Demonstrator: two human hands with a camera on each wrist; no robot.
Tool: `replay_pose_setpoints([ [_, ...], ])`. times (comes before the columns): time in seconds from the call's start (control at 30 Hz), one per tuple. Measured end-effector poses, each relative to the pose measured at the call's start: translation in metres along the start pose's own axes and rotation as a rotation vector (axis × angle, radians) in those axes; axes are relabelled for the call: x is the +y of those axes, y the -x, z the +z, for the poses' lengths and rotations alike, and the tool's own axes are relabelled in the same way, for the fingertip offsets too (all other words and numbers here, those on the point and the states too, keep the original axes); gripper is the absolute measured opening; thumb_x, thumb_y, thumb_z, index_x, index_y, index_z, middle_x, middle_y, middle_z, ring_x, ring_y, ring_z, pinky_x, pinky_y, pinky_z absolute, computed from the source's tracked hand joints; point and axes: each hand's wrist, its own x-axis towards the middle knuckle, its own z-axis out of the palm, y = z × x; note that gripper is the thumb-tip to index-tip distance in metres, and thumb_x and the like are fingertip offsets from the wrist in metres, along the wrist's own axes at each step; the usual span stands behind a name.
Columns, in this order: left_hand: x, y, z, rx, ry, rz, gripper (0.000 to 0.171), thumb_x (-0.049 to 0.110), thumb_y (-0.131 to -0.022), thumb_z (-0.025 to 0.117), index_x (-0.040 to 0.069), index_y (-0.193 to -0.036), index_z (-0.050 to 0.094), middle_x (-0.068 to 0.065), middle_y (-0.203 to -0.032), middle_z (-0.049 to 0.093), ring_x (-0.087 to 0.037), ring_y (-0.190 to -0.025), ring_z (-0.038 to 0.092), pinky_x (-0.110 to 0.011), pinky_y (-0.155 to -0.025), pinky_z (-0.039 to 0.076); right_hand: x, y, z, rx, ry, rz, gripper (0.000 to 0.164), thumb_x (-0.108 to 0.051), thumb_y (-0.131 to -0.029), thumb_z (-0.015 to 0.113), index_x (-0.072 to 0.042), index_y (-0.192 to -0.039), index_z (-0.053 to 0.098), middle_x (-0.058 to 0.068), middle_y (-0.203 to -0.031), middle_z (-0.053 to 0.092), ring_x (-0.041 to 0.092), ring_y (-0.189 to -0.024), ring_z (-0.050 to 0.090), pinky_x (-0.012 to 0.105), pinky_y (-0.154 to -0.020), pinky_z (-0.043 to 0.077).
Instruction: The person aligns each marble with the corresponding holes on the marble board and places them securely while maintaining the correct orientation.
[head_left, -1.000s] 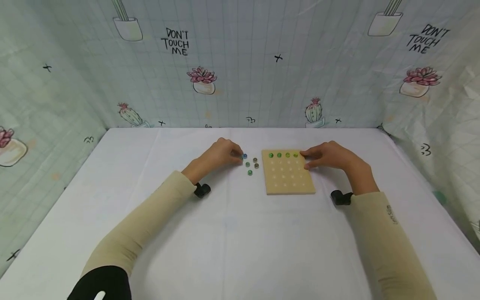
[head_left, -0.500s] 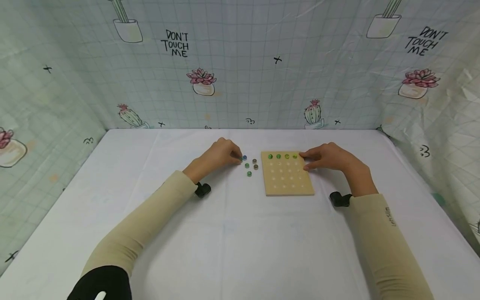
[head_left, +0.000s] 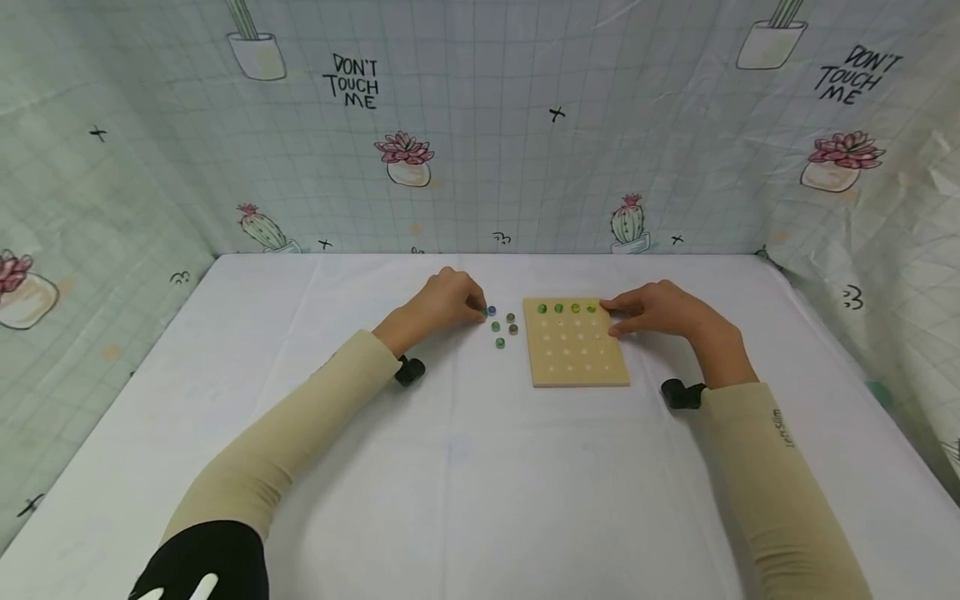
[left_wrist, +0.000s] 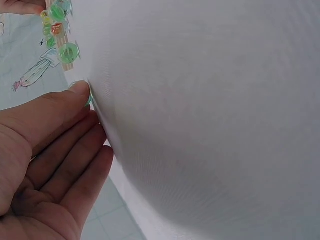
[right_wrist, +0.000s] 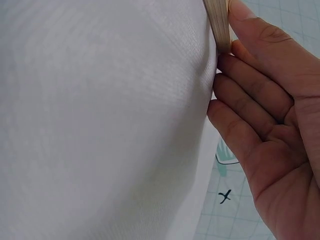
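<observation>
In the head view my left hand is at the left side of a small group of loose glass marbles. Its thumb and forefinger pinch a greenish marble, mostly hidden behind the thumb in the left wrist view. A blue marble lies right by those fingertips. To the right sits a square wooden board with rows of small hollows; green and yellow-green marbles fill its far row. My right hand holds the board's far right corner, thumb and forefinger at the edge, other fingers low by the cloth.
A white cloth covers the table. Behind it hangs a patterned curtain with plant drawings, which also closes off both sides. Black wrist cameras sit under both forearms, close to the cloth.
My left hand has lifted slightly and shifted a little to the right, the marble between its fingertips. The right hand and the board stay in place.
</observation>
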Motion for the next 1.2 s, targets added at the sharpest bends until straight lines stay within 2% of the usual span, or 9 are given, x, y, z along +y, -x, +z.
replay_pose_setpoints([
  [0.27, 0.001, 0.001, -0.002, -0.009, -0.012, 0.002, 0.017, 0.019, -0.089, 0.081, 0.010, -0.103, 0.081, -0.002, -0.103, 0.078, -0.020, -0.104, 0.069, -0.035, -0.092, 0.055, 0.002, -0.001, 0.000, 0.004, -0.004, -0.006, 0.062, -0.040, -0.091, 0.077, -0.015, -0.144, 0.058, 0.016, -0.144, 0.057, 0.038, -0.136, 0.049, 0.060, -0.111, 0.038],
  [0.57, 0.004, 0.000, -0.007, -0.081, -0.003, 0.002, 0.020, 0.015, -0.090, 0.080, 0.006, -0.108, 0.080, -0.006, -0.109, 0.077, -0.020, -0.104, 0.069, -0.032, -0.089, 0.057, 0.004, -0.002, -0.001, -0.011, -0.005, 0.011, 0.063, -0.042, -0.090, 0.077, -0.017, -0.145, 0.057, 0.016, -0.144, 0.057, 0.039, -0.137, 0.048, 0.061, -0.111, 0.037],
  [0.77, 0.010, 0.008, -0.011, -0.013, -0.018, 0.070, 0.018, 0.014, -0.092, 0.078, 0.007, -0.108, 0.080, -0.006, -0.111, 0.076, -0.024, -0.113, 0.068, -0.036, -0.095, 0.056, 0.003, -0.002, -0.001, -0.002, -0.018, 0.012, 0.061, -0.037, -0.090, 0.078, -0.015, -0.143, 0.059, 0.016, -0.144, 0.057, 0.038, -0.137, 0.049, 0.060, -0.112, 0.038],
  [1.03, 0.025, 0.016, -0.018, 0.075, -0.008, 0.139, 0.017, 0.013, -0.091, 0.079, 0.008, -0.107, 0.080, -0.005, -0.109, 0.077, -0.022, -0.108, 0.070, -0.035, -0.092, 0.056, 0.000, 0.001, -0.001, 0.001, -0.034, -0.004, 0.062, -0.038, -0.090, 0.078, -0.013, -0.144, 0.059, 0.016, -0.142, 0.059, 0.037, -0.135, 0.051, 0.059, -0.111, 0.039],
  [1.2, 0.030, 0.017, -0.019, 0.093, 0.009, 0.165, 0.018, 0.012, -0.091, 0.078, 0.007, -0.108, 0.080, -0.006, -0.109, 0.077, -0.021, -0.108, 0.070, -0.034, -0.092, 0.057, 0.001, 0.000, -0.001, 0.007, -0.033, -0.014, 0.062, -0.037, -0.091, 0.078, -0.012, -0.144, 0.059, 0.014, -0.141, 0.060, 0.036, -0.135, 0.052, 0.058, -0.111, 0.039],
])
